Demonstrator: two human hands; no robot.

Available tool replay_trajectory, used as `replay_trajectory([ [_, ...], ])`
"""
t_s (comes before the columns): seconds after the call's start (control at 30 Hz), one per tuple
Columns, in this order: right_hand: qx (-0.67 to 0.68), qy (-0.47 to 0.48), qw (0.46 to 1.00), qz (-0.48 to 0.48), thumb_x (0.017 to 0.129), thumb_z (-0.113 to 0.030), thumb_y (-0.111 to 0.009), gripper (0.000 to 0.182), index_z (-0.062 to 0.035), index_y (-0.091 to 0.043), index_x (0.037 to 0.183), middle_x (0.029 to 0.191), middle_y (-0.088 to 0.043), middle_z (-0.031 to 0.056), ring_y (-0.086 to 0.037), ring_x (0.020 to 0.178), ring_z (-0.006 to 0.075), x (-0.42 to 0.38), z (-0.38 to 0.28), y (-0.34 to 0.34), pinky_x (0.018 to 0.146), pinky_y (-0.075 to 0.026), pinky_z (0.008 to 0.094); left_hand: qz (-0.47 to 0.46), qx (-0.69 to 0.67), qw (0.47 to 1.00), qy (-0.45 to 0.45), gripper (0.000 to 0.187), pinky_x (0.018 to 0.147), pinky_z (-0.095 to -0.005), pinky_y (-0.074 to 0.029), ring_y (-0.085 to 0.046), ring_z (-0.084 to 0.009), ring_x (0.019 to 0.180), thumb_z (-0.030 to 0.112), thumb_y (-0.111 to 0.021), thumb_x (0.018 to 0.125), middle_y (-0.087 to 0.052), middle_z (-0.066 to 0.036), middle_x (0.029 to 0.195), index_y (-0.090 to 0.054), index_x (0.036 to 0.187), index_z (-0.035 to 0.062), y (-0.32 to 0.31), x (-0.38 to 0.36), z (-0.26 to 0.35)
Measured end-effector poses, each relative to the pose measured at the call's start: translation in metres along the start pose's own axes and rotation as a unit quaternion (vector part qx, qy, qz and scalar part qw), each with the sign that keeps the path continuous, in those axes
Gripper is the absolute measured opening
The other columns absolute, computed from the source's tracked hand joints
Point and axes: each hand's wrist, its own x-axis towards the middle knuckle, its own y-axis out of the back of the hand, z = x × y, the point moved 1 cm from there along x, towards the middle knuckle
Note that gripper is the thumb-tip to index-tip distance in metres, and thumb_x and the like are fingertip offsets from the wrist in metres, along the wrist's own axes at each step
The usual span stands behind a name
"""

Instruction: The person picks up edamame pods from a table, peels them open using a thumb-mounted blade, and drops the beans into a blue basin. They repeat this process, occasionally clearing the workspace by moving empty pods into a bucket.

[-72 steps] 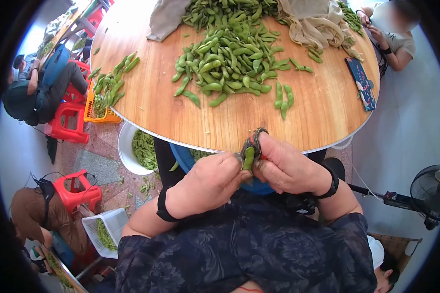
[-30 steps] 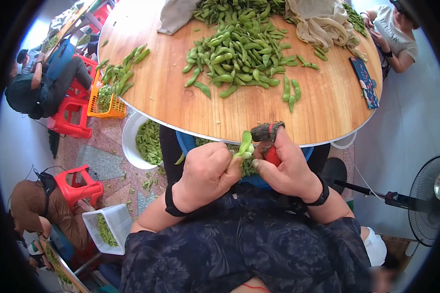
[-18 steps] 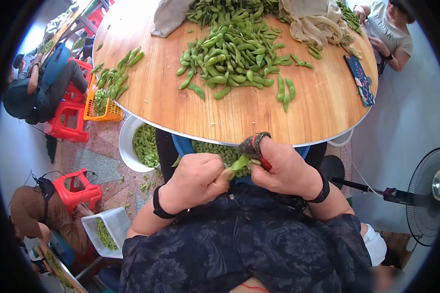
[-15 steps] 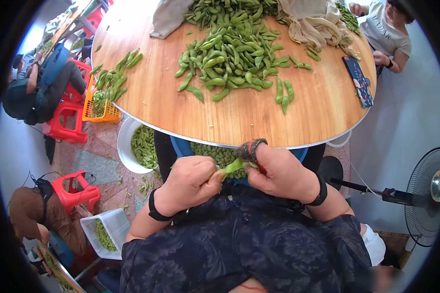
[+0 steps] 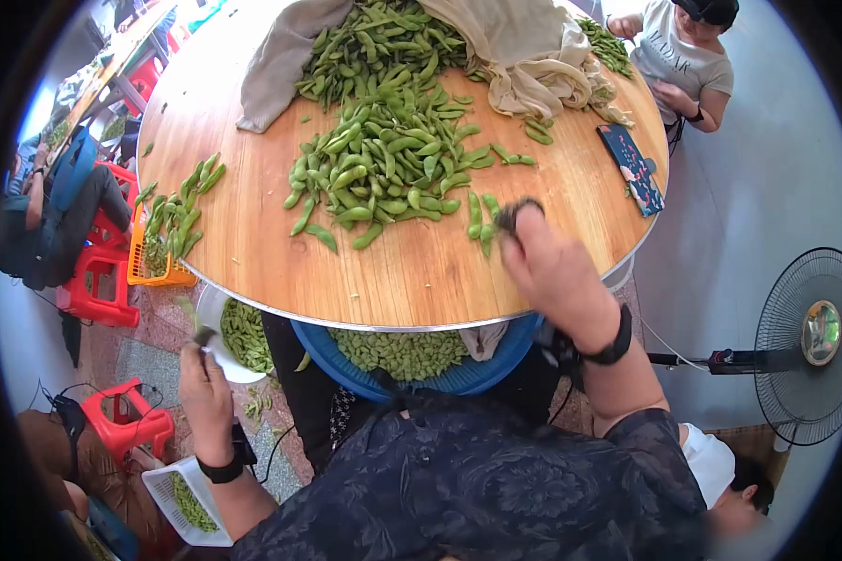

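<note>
Over the white bucket's left edge (image 5: 217, 366), my left hand (image 5: 208, 397) is raised, slightly blurred, with a dark cover on a fingertip. A faint green smear shows just above it; its fingers look loosely extended. My right hand (image 5: 561, 280) is over the round table (image 5: 384, 280), its dark-covered fingertip beside a few green pods (image 5: 475, 220). Those fingers are smeared by motion but look apart, with nothing visible between them. A large heap of green pods (image 5: 384, 159) lies on the table. Below the table edge, a blue basin (image 5: 323, 360) holds shelled beans (image 5: 402, 351).
Cloths (image 5: 533, 56) lie by the heap, and a dark patterned phone (image 5: 631, 168) is near the right edge. An orange basket (image 5: 145, 266), red stools (image 5: 126, 421) and a white crate (image 5: 164, 496) stand left. A fan (image 5: 814, 346) is right; other people sit around.
My hands have separated from the pod held between them. The left moved out to the bucket, the right up onto the table by the loose pods. The view has shifted, showing more of the basin.
</note>
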Motion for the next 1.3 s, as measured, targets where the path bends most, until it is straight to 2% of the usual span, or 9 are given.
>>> replay_trajectory([
  [0.23,-0.041,0.005,0.999,-0.018,0.083,-0.012,-0.057,0.029,-0.0006,-0.046,0.107,0.080,-0.059,0.0230,-0.060,0.080,0.0399,0.039,0.032,-0.012,0.070,-0.049,0.0468,-0.109,-0.168,0.979,0.049,0.029,0.091,-0.0296,-0.042,-0.056,-0.0184,0.103,0.002,-0.047,0.092,-0.061,-0.012,0.112,-0.053,0.120,-0.0044,0.009,0.004,0.039],
  [0.33,0.011,-0.043,0.999,-0.020,0.082,-0.009,-0.056,0.028,-0.0007,-0.046,0.107,0.078,-0.058,0.0192,-0.060,0.072,0.0344,0.040,0.026,-0.004,0.064,-0.049,0.0423,-0.181,-0.308,0.933,0.029,0.029,0.091,-0.0287,-0.042,-0.057,-0.0170,0.100,-0.001,-0.047,0.091,-0.060,-0.010,0.111,-0.053,0.120,-0.0038,-0.002,0.011,0.080],
  [0.4,0.057,-0.071,0.996,-0.014,0.083,-0.007,-0.056,0.027,-0.0013,-0.046,0.107,0.076,-0.058,0.0154,-0.060,0.064,0.0287,0.036,0.010,0.005,0.057,-0.049,0.0377,-0.177,-0.405,0.897,-0.011,0.027,0.067,-0.0254,-0.045,-0.054,-0.0115,0.075,-0.002,-0.052,0.086,-0.055,-0.005,0.085,-0.058,0.112,-0.0019,-0.015,0.021,0.118],
  [0.5,0.546,-0.179,0.816,-0.051,0.089,-0.003,-0.056,0.024,-0.0056,-0.047,0.110,0.072,-0.050,-0.0023,-0.043,0.045,0.0020,0.017,-0.035,0.006,0.039,-0.034,0.0176,-0.224,-0.487,0.842,-0.061,0.029,0.061,-0.0222,-0.043,-0.051,-0.0078,0.068,0.001,-0.054,0.089,-0.052,-0.002,0.082,-0.054,0.117,-0.0024,-0.031,0.029,0.164],
  [0.63,0.647,-0.167,0.742,-0.058,0.089,-0.003,-0.058,0.027,-0.0036,-0.047,0.114,0.088,-0.053,0.0014,-0.047,0.049,0.0049,-0.009,-0.066,-0.012,0.042,-0.038,0.0200,-0.332,-0.627,0.703,0.045,0.013,0.056,-0.0246,-0.040,-0.049,-0.0090,0.062,0.007,-0.055,0.093,-0.050,-0.003,0.073,-0.053,0.103,-0.0014,-0.056,0.028,0.198],
  [0.77,0.486,-0.090,0.869,-0.037,0.090,0.002,-0.047,0.027,-0.0034,-0.047,0.117,0.081,-0.055,0.0035,-0.047,0.046,0.0065,-0.022,-0.058,-0.022,0.041,-0.039,0.0195,-0.301,-0.551,0.779,0.007,0.013,0.056,-0.0310,-0.040,-0.048,-0.0194,0.060,0.011,-0.054,0.095,-0.049,-0.010,0.069,-0.054,0.090,-0.0002,-0.057,0.026,0.190],
  [1.03,0.588,-0.204,0.732,-0.278,0.090,-0.006,-0.039,0.018,-0.0026,-0.047,0.106,0.066,-0.050,0.0007,-0.044,0.042,0.0063,-0.021,-0.055,-0.009,0.041,-0.037,0.0211,-0.284,-0.416,0.857,-0.109,0.013,0.057,-0.0372,-0.043,-0.055,-0.0322,0.064,0.013,-0.059,0.091,-0.055,-0.014,0.071,-0.055,0.087,0.0005,-0.049,0.020,0.177],
  [1.23,0.549,-0.159,0.751,-0.332,0.088,-0.007,-0.041,0.011,-0.0039,-0.046,0.098,0.067,-0.050,0.0020,-0.046,0.044,0.0078,-0.021,-0.054,-0.010,0.041,-0.037,0.0220,-0.246,-0.300,0.892,-0.233,0.012,0.057,-0.0399,-0.042,-0.055,-0.0343,0.066,0.008,-0.062,0.086,-0.052,-0.014,0.074,-0.053,0.089,0.0007,-0.041,0.022,0.179],
  [1.3,0.446,-0.084,0.837,-0.306,0.088,-0.007,-0.041,0.009,-0.0042,-0.045,0.096,0.067,-0.051,0.0027,-0.045,0.043,0.0088,-0.024,-0.053,-0.014,0.041,-0.037,0.0228,-0.239,-0.261,0.888,-0.292,0.015,0.056,-0.0402,-0.042,-0.054,-0.0333,0.065,0.007,-0.064,0.084,-0.051,-0.014,0.074,-0.051,0.086,0.0003,-0.037,0.023,0.181],
])
